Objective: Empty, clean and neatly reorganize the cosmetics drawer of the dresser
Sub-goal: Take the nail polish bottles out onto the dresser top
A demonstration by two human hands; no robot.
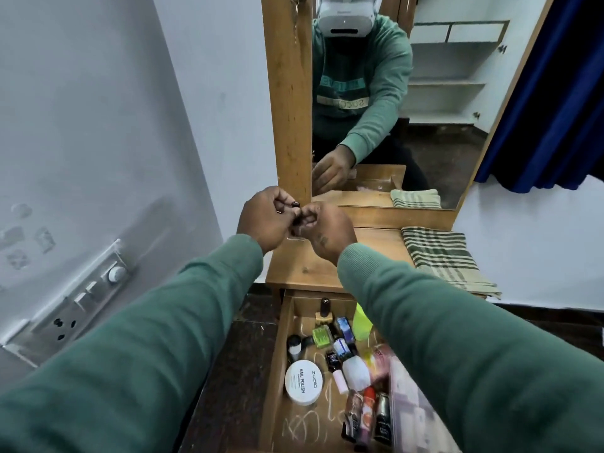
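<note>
Drawer (279, 354): pulled open under the wooden worktop (310, 266), low in the view, with many cosmetics inside.
Inside: a white round jar (303, 381) at the left, a green bottle (322, 336) behind it, a brown bottle (324, 308) standing at the back, some tubes (367, 416) lying at the front, and a pale box (408, 397) at the right.
In the way: the right sleeve (457, 338) crosses over the right side of the drawer and hides part of the pale box.
Left hand (264, 220): raised above the worktop, fingers narrow, pinching a small dark thing (295, 204).
Right hand (327, 233): touching the left fingers, its fingers curled; what they hold I cannot tell.
On the worktop: a folded striped cloth (444, 256) at the right side.
Behind: a mirror (441, 93) in a wooden frame.
Around: a switch panel (81, 299) on the left wall and a blue curtain (555, 109) at the right.
</note>
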